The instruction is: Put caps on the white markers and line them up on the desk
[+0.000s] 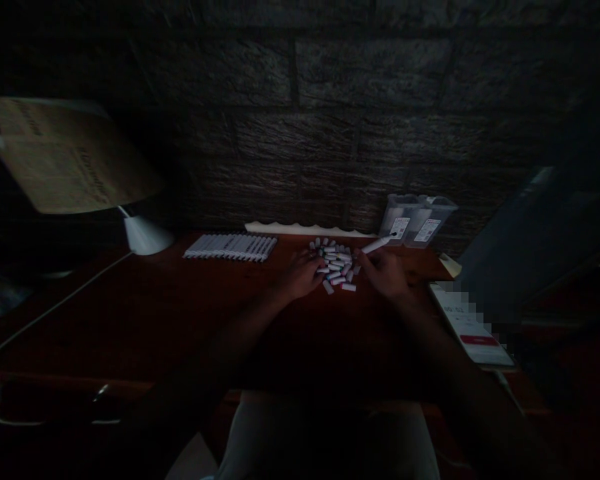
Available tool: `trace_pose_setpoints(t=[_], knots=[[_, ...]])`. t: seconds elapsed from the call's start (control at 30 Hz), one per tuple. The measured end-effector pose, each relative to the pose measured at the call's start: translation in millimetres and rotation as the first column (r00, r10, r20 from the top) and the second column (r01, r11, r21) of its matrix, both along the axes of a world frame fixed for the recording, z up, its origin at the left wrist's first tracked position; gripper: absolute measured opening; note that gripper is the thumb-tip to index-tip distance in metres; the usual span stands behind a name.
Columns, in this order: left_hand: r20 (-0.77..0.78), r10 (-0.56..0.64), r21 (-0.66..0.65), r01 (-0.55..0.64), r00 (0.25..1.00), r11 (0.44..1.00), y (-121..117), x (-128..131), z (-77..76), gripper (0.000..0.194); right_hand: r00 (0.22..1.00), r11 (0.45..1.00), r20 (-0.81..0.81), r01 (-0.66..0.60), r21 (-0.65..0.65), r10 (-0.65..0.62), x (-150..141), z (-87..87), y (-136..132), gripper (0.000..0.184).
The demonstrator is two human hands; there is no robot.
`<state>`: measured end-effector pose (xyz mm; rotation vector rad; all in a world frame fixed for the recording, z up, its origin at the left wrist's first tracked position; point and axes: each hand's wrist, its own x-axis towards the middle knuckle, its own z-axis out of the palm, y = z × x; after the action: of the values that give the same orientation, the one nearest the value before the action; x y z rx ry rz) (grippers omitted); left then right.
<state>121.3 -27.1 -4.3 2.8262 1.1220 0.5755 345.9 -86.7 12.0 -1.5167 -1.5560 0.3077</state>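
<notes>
Many small white marker caps (336,265) with coloured ends lie heaped on the wooden desk. At the heap's left side, my left hand (304,273) reaches in with its fingers apart, touching the caps at the edge. My right hand (387,272), right of the heap, pinches a white marker (377,245). That marker is tilted, and its dark end points up and to the right. Farther left, a row of white markers (231,247) lies side by side, with dark ends along the front and back. The dim light blurs finger detail.
Two clear plastic cases (416,220) with labels stand against the brick wall (325,133). A lamp (147,235) with a printed shade is at the left, its cord running down the desk (195,320). A white printed box or booklet (473,330) lies at the right edge.
</notes>
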Motion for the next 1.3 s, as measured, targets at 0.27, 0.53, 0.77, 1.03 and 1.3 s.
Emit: trace_pose_setpoints(t=[0.27, 0.53, 0.77, 1.03, 1.3], knots=[[0.233, -0.008, 0.020, 0.004, 0.972, 1.000, -1, 2, 8.5, 0.020, 0.979, 0.999, -0.201, -0.034, -0.031, 0.027, -4, 7.0, -4, 0.058], [0.441, -0.122, -0.048, 0.159, 0.889, 0.986, -7, 7, 10.9, 0.018, 0.880, 0.994, -0.473, -0.080, -0.068, 0.038, -8, 21.7, -6, 0.060], [0.571, -0.105, -0.143, 0.225, 0.814, 0.964, -10, 11, 8.7, 0.021, 0.851, 0.979, -0.513, -0.184, -0.088, 0.114, -11, 21.0, -7, 0.063], [0.617, -0.081, -0.218, 0.269, 0.782, 0.938, -10, 12, 6.6, 0.022, 0.887, 0.959, -0.409, -0.269, -0.085, 0.212, -15, 14.2, -6, 0.058], [0.619, -0.069, -0.156, 0.208, 0.782, 0.966, -14, 12, 8.2, 0.018, 0.856, 0.919, -0.393, -0.389, -0.062, 0.335, -13, 12.6, -7, 0.048]])
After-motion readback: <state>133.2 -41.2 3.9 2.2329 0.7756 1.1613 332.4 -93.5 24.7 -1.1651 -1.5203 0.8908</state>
